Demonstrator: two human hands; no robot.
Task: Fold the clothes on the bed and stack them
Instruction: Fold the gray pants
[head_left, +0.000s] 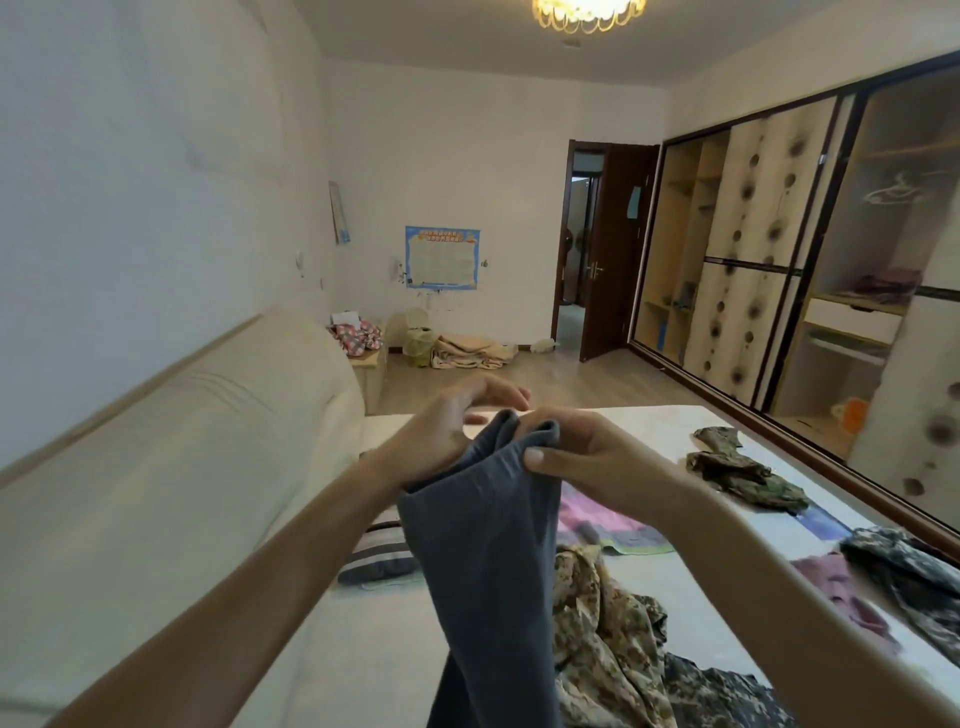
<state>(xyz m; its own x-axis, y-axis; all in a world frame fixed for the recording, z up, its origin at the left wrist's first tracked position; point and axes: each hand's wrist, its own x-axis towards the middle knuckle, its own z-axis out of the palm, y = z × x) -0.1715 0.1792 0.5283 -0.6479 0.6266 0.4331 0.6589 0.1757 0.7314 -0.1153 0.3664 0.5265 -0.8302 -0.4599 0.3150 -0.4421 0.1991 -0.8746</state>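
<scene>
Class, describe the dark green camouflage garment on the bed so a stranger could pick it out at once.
Start at the white bed beside the sliding-door wardrobe. Toward its far corner on the wardrobe side lies the dark green camouflage garment, crumpled. The tan camouflage garment and the grey camouflage garments lie nearer the camera; only this one is green.

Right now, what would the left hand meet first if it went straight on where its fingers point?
Probably the right hand, pinching the grey garment just ahead of the left hand; depth is unclear.
</scene>
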